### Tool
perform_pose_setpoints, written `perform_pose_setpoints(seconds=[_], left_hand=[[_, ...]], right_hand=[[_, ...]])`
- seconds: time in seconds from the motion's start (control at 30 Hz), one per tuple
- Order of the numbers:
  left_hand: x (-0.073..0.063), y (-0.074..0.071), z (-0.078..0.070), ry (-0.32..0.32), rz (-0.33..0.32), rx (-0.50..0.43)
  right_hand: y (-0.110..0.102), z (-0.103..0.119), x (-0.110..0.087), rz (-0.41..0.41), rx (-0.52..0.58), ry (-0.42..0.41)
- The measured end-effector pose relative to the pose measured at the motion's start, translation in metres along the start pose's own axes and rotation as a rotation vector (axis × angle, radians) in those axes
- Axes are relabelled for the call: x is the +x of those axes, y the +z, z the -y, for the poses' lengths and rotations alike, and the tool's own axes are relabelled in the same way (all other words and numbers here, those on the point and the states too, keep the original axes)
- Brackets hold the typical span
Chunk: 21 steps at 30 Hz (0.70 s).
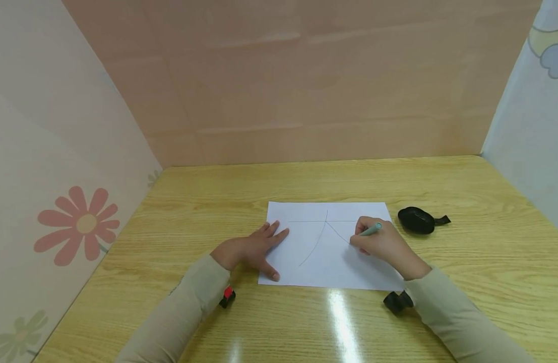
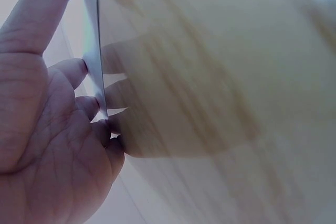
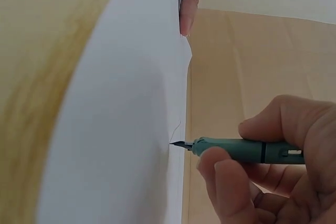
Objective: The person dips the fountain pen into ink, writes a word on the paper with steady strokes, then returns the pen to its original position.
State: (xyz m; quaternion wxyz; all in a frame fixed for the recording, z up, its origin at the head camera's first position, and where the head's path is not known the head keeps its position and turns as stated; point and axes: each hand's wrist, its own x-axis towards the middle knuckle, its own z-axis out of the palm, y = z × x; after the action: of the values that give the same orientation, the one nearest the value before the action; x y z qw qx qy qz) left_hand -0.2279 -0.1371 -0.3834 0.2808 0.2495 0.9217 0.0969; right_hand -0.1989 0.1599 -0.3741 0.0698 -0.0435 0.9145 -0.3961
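Observation:
A white sheet of paper lies on the table with thin dark lines on it: a horizontal stroke, a curve running down to the left and a slanting line to the right. My right hand pinches a green fountain pen between thumb and fingers. In the right wrist view its nib meets the paper at the end of a fine line. Spread fingers of my left hand rest on the sheet's left edge; the left wrist view shows this hand from the palm side, fingertips at the paper's edge.
Right of the paper lies a black rounded case with a short strap. Black wrist devices show under both sleeves, one with a red patch. The wooden table meets a brown-covered wall behind and pale walls at the sides.

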Motion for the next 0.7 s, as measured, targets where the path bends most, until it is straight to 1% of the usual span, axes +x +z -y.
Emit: perform_pose_setpoints(seconds=[0.43,0.6,0.7], left_hand=[[-0.002,-0.001,-0.002,-0.007,0.005,-0.026],[-0.003,-0.002,-0.003,-0.009,0.006,-0.022],[-0.003,-0.003,-0.003,-0.008,0.004,-0.02]], right_hand=[[-0.008,-0.005,-0.009,0.012,0.004,0.005],[-0.01,-0.006,-0.011,0.006,-0.005,-0.008],[-0.011,-0.006,-0.013,0.009,-0.012,0.002]])
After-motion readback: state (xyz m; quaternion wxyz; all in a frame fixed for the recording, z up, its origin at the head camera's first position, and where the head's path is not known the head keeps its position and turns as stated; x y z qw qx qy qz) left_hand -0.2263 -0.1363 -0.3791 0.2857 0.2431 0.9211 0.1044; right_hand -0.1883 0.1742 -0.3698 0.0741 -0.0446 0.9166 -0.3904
